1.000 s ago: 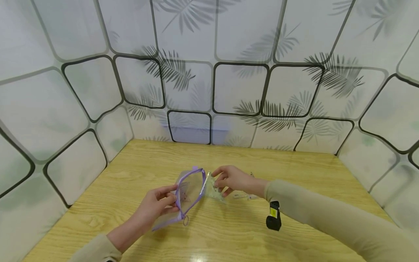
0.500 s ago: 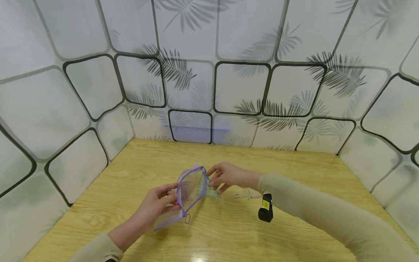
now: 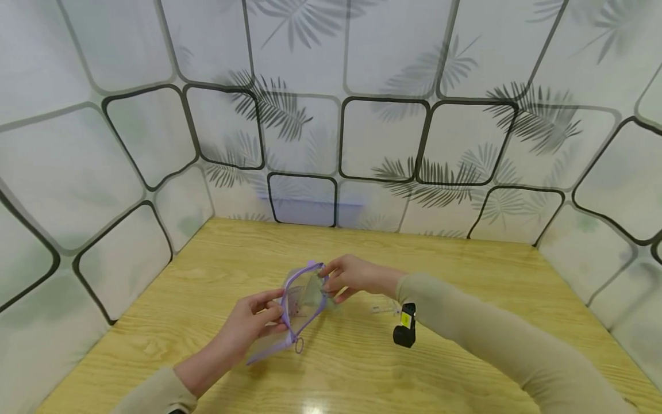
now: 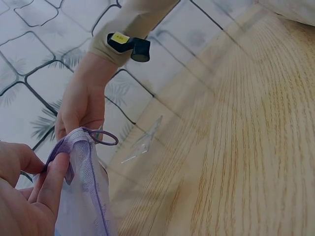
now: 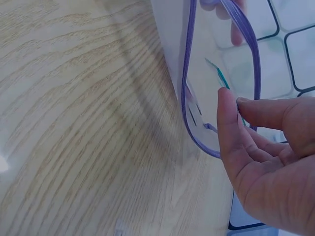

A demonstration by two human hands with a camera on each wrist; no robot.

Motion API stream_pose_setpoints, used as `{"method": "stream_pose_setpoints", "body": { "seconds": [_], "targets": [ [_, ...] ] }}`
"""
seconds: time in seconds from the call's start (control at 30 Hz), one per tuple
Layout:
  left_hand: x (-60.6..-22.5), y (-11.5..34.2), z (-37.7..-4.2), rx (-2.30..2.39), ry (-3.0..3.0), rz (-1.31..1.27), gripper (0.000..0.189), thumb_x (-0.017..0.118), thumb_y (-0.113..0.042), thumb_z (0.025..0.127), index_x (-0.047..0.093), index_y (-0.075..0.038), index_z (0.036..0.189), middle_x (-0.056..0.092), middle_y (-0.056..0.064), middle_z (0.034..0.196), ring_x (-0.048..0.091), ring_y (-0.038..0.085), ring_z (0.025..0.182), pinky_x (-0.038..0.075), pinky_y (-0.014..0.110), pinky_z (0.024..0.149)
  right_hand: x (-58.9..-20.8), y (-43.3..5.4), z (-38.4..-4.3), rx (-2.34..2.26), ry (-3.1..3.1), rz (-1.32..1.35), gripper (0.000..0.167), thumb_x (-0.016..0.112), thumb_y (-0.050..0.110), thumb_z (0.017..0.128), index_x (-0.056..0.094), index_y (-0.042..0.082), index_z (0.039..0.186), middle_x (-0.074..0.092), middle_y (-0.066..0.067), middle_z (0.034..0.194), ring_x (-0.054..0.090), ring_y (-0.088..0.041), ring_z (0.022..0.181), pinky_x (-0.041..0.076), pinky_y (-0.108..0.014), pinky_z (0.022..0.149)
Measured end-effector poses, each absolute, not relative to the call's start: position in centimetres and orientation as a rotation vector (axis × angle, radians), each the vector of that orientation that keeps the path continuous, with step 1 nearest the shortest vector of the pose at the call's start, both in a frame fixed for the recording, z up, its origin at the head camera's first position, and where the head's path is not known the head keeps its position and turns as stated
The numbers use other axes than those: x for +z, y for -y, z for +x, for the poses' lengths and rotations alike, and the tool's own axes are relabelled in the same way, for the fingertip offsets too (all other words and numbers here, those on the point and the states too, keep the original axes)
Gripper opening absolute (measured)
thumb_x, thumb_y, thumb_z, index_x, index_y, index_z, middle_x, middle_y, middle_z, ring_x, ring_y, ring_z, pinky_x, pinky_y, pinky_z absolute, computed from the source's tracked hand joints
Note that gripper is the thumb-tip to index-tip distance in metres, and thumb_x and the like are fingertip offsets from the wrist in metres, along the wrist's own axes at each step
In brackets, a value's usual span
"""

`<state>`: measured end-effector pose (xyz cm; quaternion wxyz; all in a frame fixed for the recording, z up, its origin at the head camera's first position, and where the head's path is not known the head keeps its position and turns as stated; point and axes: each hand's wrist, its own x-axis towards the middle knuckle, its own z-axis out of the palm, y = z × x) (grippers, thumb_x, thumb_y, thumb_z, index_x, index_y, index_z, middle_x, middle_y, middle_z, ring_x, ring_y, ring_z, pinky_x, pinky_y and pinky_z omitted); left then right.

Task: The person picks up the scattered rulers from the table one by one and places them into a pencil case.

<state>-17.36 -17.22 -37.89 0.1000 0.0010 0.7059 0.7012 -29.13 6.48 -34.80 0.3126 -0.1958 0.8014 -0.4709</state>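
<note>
Though in hand (image 3: 351,275), green sheet (image 3: 312,291) indistinct

The left forearm (image 3: 204,365) angles up from the lower left, its left hand (image 3: 256,315) held in a pinch of thumb and fingers. The right arm (image 3: 481,325) slants leftward, its right hand (image 3: 353,274) leading, thumb and finger meeting near their tips.

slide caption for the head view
Left hand holds a purple-rimmed pouch open; right hand pinches a thin translucent piece partly inside it.
</note>
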Motion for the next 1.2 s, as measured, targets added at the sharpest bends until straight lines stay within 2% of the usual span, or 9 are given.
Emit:
{"method": "stream_pose_setpoints", "body": {
  "seconds": [0.6,0.87,1.03,1.2],
  "targets": [
    [-37.6,16.9,-17.0,2.066,-2.074,0.05,0.055,0.054,-0.003,0.096,0.036,0.01,0.147,0.056,0.0,0.093,0.061,0.009,0.085,0.061,0.021,0.08,-36.0,-4.2,-28.8,-1.292,-2.125,-0.486,0.048,0.064,0.004,0.093,0.05,-0.008,0.137,0.066,-0.008,0.089,0.064,-0.012,0.073,0.063,-0.028,0.068],
    [-37.8,17.0,-17.0,2.051,-2.078,0.074,0.056,0.054,-0.006,0.098,0.035,0.009,0.147,0.055,0.001,0.094,0.061,0.01,0.087,0.062,0.022,0.081,-35.4,-3.8,-28.5,-1.285,-2.143,-0.467,0.047,0.064,0.005,0.093,0.053,-0.007,0.136,0.069,-0.016,0.102,0.066,-0.014,0.079,0.063,-0.026,0.07],
    [-37.9,16.9,-17.0,2.049,-2.08,0.087,0.056,0.054,-0.006,0.097,0.034,0.01,0.147,0.054,0.0,0.093,0.062,0.01,0.087,0.062,0.023,0.081,-35.4,-3.7,-28.3,-1.277,-2.139,-0.462,0.046,0.064,0.006,0.093,0.053,-0.007,0.136,0.069,-0.018,0.102,0.067,-0.014,0.078,0.063,-0.026,0.07],
    [-37.8,16.9,-16.9,2.055,-2.075,0.079,0.056,0.054,-0.005,0.097,0.034,0.01,0.147,0.053,0.0,0.092,0.063,0.011,0.087,0.062,0.023,0.081,-35.4,-3.8,-28.3,-1.222,-2.124,-0.461,0.043,0.062,0.014,0.096,0.056,-0.005,0.134,0.071,-0.019,0.113,0.071,-0.021,0.092,0.064,-0.032,0.074]
  ]
}}
